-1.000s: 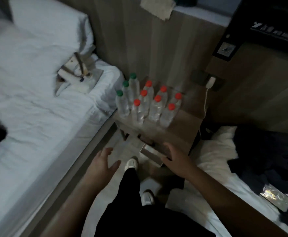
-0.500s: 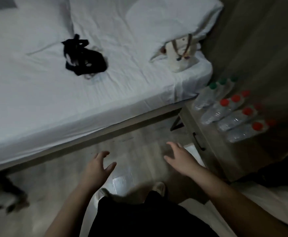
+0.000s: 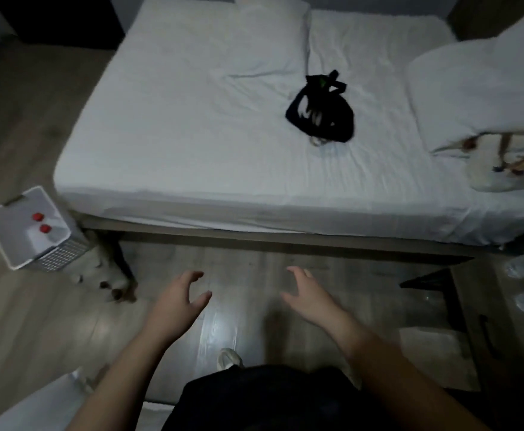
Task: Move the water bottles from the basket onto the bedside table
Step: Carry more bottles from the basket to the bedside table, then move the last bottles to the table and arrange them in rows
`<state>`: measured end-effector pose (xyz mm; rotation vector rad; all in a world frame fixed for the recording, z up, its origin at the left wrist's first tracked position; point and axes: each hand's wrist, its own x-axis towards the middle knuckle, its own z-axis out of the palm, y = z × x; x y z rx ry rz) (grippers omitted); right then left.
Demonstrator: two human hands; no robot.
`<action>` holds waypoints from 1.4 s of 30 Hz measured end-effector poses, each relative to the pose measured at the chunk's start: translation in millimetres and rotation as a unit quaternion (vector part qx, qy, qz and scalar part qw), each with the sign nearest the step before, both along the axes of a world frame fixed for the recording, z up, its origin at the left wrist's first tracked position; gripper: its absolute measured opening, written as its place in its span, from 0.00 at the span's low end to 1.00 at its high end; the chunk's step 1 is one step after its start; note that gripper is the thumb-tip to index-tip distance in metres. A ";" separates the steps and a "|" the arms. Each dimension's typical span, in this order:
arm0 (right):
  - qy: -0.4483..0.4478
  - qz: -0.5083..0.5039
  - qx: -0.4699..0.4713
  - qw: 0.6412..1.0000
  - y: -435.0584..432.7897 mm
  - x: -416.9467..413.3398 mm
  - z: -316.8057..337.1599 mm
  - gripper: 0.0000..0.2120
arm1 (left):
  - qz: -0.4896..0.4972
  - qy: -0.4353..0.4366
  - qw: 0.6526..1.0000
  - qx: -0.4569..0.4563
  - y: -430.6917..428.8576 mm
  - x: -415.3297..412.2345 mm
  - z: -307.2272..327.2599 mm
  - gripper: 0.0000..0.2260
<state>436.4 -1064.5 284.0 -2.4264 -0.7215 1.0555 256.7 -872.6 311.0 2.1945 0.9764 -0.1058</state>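
Head view. Holding the left hand [image 3: 177,301] and the right hand [image 3: 309,298] above the floor [image 3: 254,262] near 6 o'clock, both empty, fingers spread wide and loosely curved, gripping nothing.

Locating the basket [image 3: 63,255] at 9 o'clock, standing on the floor just beside the corner of the bed [image 3: 223,144], well apart from both hands. Counting two red-capped water bottles [image 3: 45,228] standing upright inside it.

Locating the bedside surface [image 3: 475,293] at 4 o'clock, cropped by the frame edge and carrying blurred clear shapes, probably bottles already set there. Judging the task as nearly complete, with a reach toward the basket pending.

Anticipating faults:
- Tripping on the pale blurred shape [image 3: 105,275] lying just beside the basket, unidentifiable in the dim light.
- Snagging a bottle on the basket rim while lifting at an angle.
- Dropping a bottle through too loose a grip on thin, smooth plastic.
- Toppling the shapes standing on the surface while setting another down among them.
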 end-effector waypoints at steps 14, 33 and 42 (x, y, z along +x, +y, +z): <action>-0.018 0.174 0.010 0.985 191.7 -40.0 1.4 0.29 | 0.162 -0.032 0.986 -0.021 110.0 -96.3 -13.3 0.20; 0.007 0.382 0.002 0.924 513.5 -32.6 -31.3 0.30 | 0.322 -0.001 0.947 -0.025 339.4 -102.1 -40.7 0.17; 0.003 0.393 -0.014 0.920 636.5 -123.1 -47.2 0.29 | 0.316 0.008 0.947 -0.049 471.1 -188.6 -74.2 0.16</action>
